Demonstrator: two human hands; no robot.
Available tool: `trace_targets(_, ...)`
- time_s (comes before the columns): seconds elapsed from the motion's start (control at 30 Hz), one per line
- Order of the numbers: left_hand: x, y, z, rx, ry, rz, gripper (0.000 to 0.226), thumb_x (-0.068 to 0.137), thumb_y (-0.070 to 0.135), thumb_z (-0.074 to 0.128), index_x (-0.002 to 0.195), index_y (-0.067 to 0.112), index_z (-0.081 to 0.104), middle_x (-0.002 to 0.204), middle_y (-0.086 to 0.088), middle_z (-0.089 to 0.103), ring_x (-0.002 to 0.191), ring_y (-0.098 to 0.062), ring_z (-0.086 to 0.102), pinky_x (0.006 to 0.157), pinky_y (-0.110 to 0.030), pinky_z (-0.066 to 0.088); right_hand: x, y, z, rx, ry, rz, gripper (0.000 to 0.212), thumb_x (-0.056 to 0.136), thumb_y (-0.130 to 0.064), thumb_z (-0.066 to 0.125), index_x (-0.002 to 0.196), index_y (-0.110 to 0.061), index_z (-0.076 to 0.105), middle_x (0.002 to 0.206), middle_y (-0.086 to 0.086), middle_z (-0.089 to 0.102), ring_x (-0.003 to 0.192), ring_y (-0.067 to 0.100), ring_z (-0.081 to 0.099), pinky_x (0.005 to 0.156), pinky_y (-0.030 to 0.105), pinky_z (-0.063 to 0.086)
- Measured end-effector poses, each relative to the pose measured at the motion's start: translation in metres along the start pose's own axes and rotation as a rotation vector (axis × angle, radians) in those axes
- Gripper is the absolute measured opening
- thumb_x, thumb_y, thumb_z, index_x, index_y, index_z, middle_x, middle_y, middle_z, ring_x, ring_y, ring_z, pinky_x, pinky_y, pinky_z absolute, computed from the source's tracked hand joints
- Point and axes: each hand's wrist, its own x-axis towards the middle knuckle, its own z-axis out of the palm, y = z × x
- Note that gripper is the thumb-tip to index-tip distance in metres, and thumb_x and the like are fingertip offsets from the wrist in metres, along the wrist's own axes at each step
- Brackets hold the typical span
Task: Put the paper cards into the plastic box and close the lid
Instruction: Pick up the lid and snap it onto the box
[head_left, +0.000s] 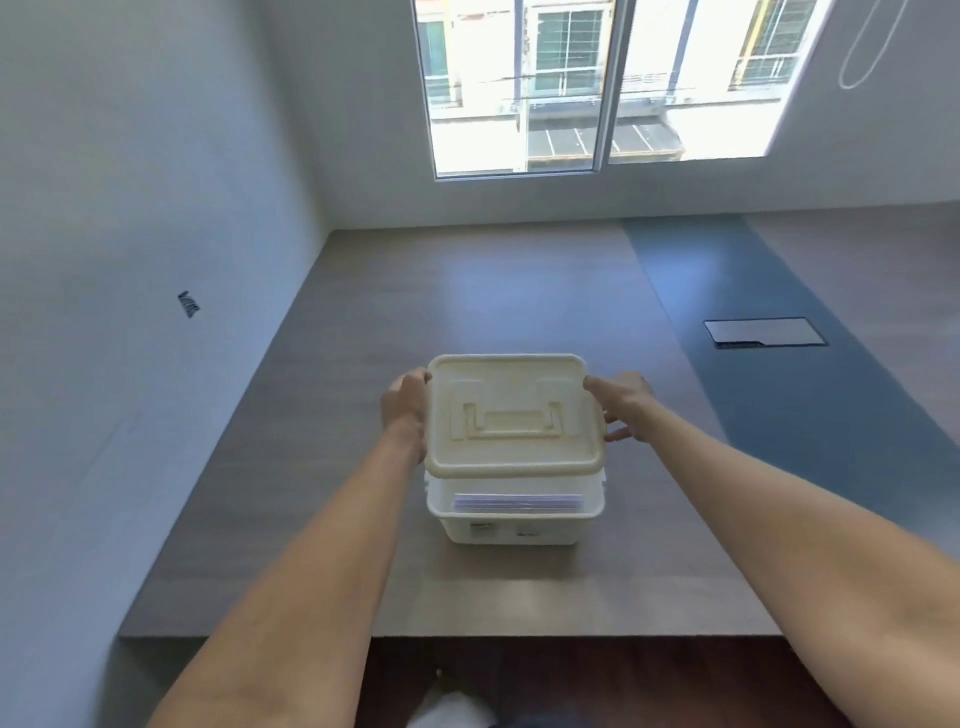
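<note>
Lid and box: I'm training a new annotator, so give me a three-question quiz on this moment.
1. True or false: the lid is fully seated on the box.
2. Which hands hold the lid? A) left only B) right only C) both
3. What shows through the gap at the box's near rim?

Key:
1. False; its near edge sits above the rim.
2. C; the left hand and right hand grip opposite sides.
3. The cards, inside the box.
</note>
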Motion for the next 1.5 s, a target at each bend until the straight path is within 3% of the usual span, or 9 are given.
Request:
trace_targets(0.13,-0.005,-0.019,-0.004,0.067,-0.030,-0.054,0.020,0.082,0.012,0.054,0.063,0.016,0.051,0.055,0.000,0.049,0.049,-0.016,0.040,0.043,-0.019,0.034,-0.009,0.030,0.002,0.001,-0.017,0.024,0.023,0.082,-0.031,0.062,0.078,-0.011,0.051,0.107,0.015,0.064,0.092,0.032,0.067,0.072,0.050,0.061)
trace_targets(0.3,0.006,-0.047,-0.010,0.178,-0.069,-0.099,0.029,0.070,0.029,0.061,0.092,0.011,0.068,0.110,-0.019,0.071,0.098,-0.032,0.066,0.084,-0.045,0.054,-0.016,0.052,0.012,-0.038,-0.034,0.052,0.024,0.083,-0.029,0.061,0.085,-0.007,0.050,0.109,0.015,0.061,0.097,0.034,0.066,0.076,0.053,0.060)
trace_targets(0.5,0.001,-0.058,-0.013,0.224,-0.087,-0.071,0.030,0.091,0.017,0.054,0.118,0.006,0.063,0.116,-0.013,0.063,0.091,-0.024,0.054,0.070,-0.029,0.042,0.001,0.068,0.015,-0.079,-0.035,0.032,0.046,0.070,-0.036,0.062,0.103,-0.003,0.060,0.109,0.014,0.067,0.097,0.032,0.067,0.073,0.049,0.062)
trace_targets(0.7,0.016,-0.059,-0.018,0.371,-0.153,-0.041,0.051,0.093,0.006,0.055,0.143,0.004,0.048,0.144,-0.009,0.053,0.130,-0.024,0.049,0.089,-0.024,0.035,0.007,0.075,0.020,-0.134,0.008,-0.007,0.010,0.077,-0.004,0.063,0.080,-0.005,0.072,0.089,0.016,0.072,0.088,0.030,0.071,0.071,0.043,0.063)
trace_targets(0.87,0.023,-0.075,-0.027,0.319,-0.155,0.008,0.045,0.097,0.002,0.055,0.142,-0.002,0.046,0.143,-0.014,0.054,0.130,-0.023,0.053,0.101,-0.023,0.041,0.016,0.085,0.022,0.044,0.005,0.066,0.009,0.080,-0.009,0.073,0.079,-0.017,0.067,0.090,0.009,0.069,0.092,0.027,0.066,0.078,0.042,0.059)
trace_targets(1.03,0.019,-0.099,-0.024,0.125,-0.128,-0.173,0.037,0.103,0.015,0.049,0.139,0.004,0.050,0.126,-0.014,0.064,0.095,-0.023,0.065,0.081,-0.035,0.054,0.006,0.094,0.019,0.314,-0.190,0.292,0.034,0.090,-0.025,0.069,0.121,-0.014,0.059,0.114,0.011,0.069,0.088,0.029,0.070,0.062,0.038,0.059)
trace_targets(1.17,0.025,-0.103,-0.029,0.079,-0.143,-0.302,0.041,0.102,0.028,0.052,0.129,-0.002,0.058,0.110,-0.016,0.070,0.083,-0.025,0.068,0.088,-0.047,0.057,0.011,0.096,0.016,0.339,-0.232,0.306,0.035,0.092,-0.027,0.067,0.119,-0.006,0.061,0.105,0.012,0.071,0.086,0.027,0.071,0.064,0.041,0.060)
trace_targets(1.3,0.026,-0.095,-0.031,0.030,-0.144,-0.344,0.032,0.101,0.021,0.053,0.126,0.000,0.058,0.110,-0.018,0.069,0.066,-0.019,0.070,0.065,-0.039,0.061,0.012,0.101,0.014,0.442,-0.287,0.377,0.033,0.090,-0.025,0.069,0.116,-0.007,0.059,0.098,0.010,0.069,0.084,0.023,0.069,0.059,0.038,0.062)
trace_targets(1.5,0.033,-0.091,-0.035,-0.097,-0.224,-0.604,0.023,0.098,0.027,0.058,0.102,0.007,0.067,0.092,-0.012,0.075,0.075,-0.025,0.073,0.084,-0.048,0.056,0.017,0.104,0.012,0.469,-0.286,0.297,0.034,0.088,-0.018,0.072,0.117,-0.004,0.063,0.099,0.008,0.072,0.082,0.018,0.068,0.055,0.028,0.060)
